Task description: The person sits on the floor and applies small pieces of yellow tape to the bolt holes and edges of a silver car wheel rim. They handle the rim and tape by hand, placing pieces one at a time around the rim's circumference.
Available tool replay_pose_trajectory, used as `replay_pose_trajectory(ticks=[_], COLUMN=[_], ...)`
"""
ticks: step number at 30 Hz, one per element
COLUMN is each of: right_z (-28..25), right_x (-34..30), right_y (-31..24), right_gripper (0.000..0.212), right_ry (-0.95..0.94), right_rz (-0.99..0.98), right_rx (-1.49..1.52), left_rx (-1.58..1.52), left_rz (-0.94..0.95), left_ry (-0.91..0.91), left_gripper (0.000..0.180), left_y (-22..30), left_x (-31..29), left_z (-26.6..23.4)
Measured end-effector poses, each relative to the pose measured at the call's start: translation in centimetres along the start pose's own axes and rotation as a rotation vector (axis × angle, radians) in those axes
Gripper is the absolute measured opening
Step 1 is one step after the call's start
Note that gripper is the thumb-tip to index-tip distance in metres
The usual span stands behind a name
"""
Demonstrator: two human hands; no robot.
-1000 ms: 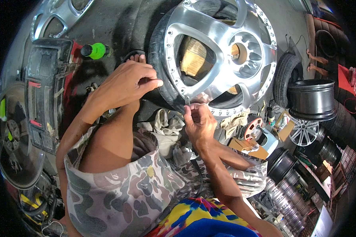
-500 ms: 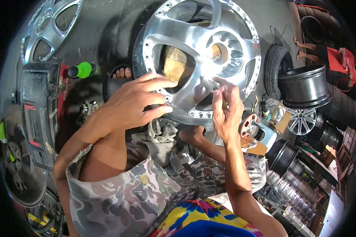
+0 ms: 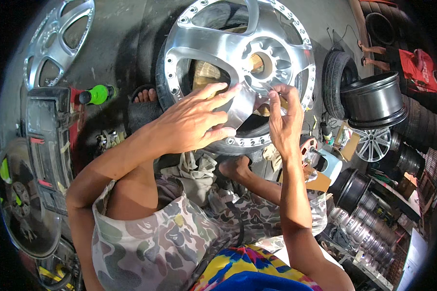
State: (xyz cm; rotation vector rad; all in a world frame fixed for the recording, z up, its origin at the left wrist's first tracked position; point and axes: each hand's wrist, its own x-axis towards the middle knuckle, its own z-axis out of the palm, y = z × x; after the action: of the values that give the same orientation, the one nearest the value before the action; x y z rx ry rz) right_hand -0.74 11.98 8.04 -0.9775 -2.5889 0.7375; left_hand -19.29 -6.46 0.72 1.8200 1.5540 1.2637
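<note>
A silver wheel face (image 3: 216,46) with broad spokes and a bolt-studded rim lies in front of me over a dark tyre (image 3: 161,89). My left hand (image 3: 192,119) is open, its fingers spread over the near spoke and the opening beside it. Thumb and fingers of my right hand (image 3: 284,114) are pinched together at the right of that spoke, close to the hub (image 3: 272,72). Whatever the pinch holds is too small to make out. Through one of the spoke openings shows a brownish block (image 3: 206,75).
Left of me are a black and red case (image 3: 48,145), a green bottle (image 3: 98,94) and another silver wheel face (image 3: 58,36). A tyre (image 3: 331,80), a dark wheel barrel (image 3: 374,103) and stacked rims (image 3: 361,233) stand right. A person in red (image 3: 417,70) is at far right.
My right hand has risen toward the hub, still pinched. My left hand has slid right along the wheel. The near spoke now lies a little farther right, as if the wheel face had turned slightly.
</note>
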Motion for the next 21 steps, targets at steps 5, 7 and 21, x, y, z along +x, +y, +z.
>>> replay_pose_trajectory(ticks=[5, 7, 21], right_z=[0.3, 0.4, 0.3], right_x=[1.4, 2.1, 1.9], right_y=[-1.3, -1.6, -2.1], right_gripper=[0.02, 0.021, 0.017], right_ry=[-0.105, -0.103, -0.165], right_rz=[0.044, -0.001, -0.107], right_rx=[0.046, 0.058, -0.021], left_rx=[-0.226, -0.238, -0.219], left_rz=[-0.085, -0.111, -0.183], left_ry=[-0.076, -0.121, -0.085], left_gripper=[0.042, 0.045, 0.043], left_y=[1.2, 1.5, 1.2], left_x=[0.3, -0.6, -1.9], left_z=[-2.2, -2.3, -3.2])
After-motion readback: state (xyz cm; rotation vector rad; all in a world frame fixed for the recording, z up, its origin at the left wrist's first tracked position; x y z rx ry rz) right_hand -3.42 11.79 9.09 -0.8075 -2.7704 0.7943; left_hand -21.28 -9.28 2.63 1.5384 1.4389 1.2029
